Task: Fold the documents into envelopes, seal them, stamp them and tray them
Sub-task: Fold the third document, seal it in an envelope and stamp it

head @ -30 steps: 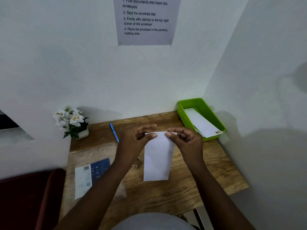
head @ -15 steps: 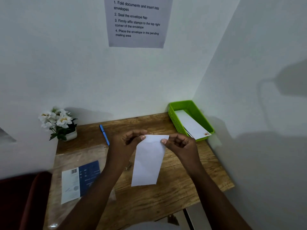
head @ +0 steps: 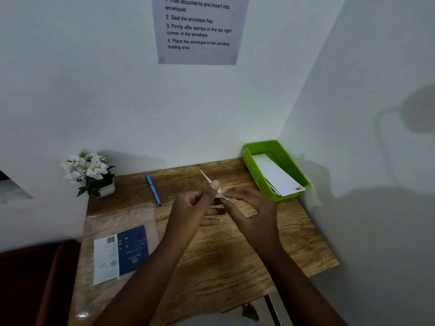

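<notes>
Both hands hold a white envelope [head: 206, 177] above the middle of the wooden desk [head: 235, 243]. It is turned edge-on, so only a thin white sliver shows, and most of it is hidden by my fingers. My left hand [head: 195, 208] pinches it with thumb up. My right hand [head: 249, 208] grips its nearer end. At the back right corner stands a green tray [head: 294, 170] holding stamped white envelopes [head: 275, 175].
A blue pen [head: 153, 189] lies at the back of the desk. A small pot of white flowers [head: 90, 171] stands at the back left. A clear plastic pack with a blue and white insert [head: 121, 254] lies front left. An instruction sheet [head: 197, 29] hangs on the wall.
The envelope hung flat, facing me, from both hands. It is now turned edge-on, and the hands have closed together around it.
</notes>
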